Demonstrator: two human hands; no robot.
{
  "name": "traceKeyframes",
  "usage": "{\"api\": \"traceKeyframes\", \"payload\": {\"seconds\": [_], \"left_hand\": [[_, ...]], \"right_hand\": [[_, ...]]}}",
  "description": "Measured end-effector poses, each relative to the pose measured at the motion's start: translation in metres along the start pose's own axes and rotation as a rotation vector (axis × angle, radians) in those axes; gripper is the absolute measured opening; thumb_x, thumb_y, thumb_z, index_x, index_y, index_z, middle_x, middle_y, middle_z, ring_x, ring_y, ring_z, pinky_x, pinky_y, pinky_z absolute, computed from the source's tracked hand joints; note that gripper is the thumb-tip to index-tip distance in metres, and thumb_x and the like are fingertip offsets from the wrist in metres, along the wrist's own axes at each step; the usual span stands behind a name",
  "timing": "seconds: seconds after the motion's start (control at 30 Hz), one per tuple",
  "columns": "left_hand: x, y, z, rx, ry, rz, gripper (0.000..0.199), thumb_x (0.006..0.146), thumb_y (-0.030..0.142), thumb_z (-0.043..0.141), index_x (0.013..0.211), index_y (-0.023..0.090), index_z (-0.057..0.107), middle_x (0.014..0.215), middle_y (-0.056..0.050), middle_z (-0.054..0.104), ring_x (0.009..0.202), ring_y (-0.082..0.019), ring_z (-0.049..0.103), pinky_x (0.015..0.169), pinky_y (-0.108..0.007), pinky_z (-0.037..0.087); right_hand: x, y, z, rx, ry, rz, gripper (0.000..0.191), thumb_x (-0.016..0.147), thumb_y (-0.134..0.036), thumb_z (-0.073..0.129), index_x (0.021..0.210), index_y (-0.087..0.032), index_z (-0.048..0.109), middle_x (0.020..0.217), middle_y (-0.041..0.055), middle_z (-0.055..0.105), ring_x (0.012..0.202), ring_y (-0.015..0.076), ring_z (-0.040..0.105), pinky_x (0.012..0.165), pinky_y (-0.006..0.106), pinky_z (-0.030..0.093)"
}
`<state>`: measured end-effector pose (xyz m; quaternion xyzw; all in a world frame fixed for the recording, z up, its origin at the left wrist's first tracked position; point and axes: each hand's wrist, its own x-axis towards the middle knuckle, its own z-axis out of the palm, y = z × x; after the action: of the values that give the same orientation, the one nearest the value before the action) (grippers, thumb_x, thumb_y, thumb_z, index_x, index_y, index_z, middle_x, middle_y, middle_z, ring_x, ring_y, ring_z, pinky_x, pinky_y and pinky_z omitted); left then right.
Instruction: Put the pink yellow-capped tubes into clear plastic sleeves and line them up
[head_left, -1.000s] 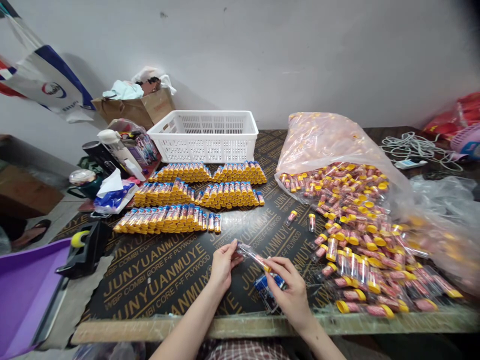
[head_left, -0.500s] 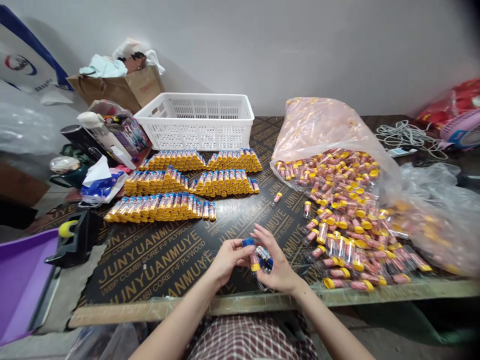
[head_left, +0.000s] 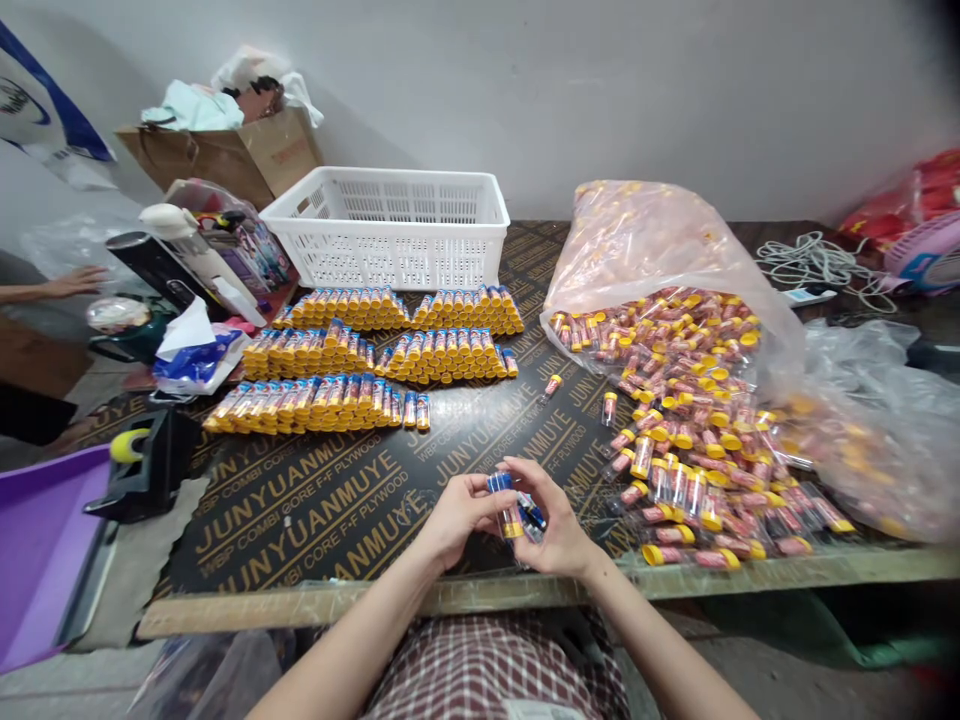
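Observation:
My left hand (head_left: 457, 520) grips a small clear tube (head_left: 510, 515) with a blue band at its top and a yellow cap at its lower end. Around the other side of this tube curl the fingers of my right hand (head_left: 559, 530), with fingertips at the blue top and the thumb near the yellow cap. Some small blue-and-white pieces (head_left: 532, 512) show between the right fingers and thumb, partly hidden. To the right lies a loose heap of pink-filled tubes with yellow caps (head_left: 697, 430). Beyond my hands, blue-and-yellow tubes (head_left: 300, 405) are stacked in neat rows.
A white plastic basket (head_left: 390, 240) stands behind the rows. A large translucent bag (head_left: 645, 235) spills tubes at the right. On the left are a tape dispenser (head_left: 150, 465), a purple dustpan-like tray (head_left: 45, 550) and bottles (head_left: 180, 250). Another person's hand (head_left: 75, 283) shows at far left.
My right fingers have curled in from a raised, spread pose to the tube's top. The view has shifted slightly, and another person's hand has come in at the left.

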<state>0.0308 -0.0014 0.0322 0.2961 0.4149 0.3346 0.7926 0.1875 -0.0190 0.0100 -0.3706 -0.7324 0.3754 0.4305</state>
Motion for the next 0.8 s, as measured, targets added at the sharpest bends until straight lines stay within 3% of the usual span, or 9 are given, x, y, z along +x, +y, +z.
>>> {"api": "traceKeyframes", "payload": {"seconds": [0.8], "left_hand": [[0.0012,-0.0026,-0.0055,0.009,-0.004,0.004,0.039,0.059,0.037,0.078,0.084,0.008,0.069,0.072,-0.007,0.067,0.056,-0.012,0.059,0.052,-0.021,0.046]], "right_hand": [[0.0034,-0.0011,-0.0030,-0.007,-0.016,0.026,0.083,0.057,-0.006,0.051,0.135,-0.023,0.030,0.130,0.0098,0.050,0.115,0.0244,0.053,0.097,0.039,0.045]]}}
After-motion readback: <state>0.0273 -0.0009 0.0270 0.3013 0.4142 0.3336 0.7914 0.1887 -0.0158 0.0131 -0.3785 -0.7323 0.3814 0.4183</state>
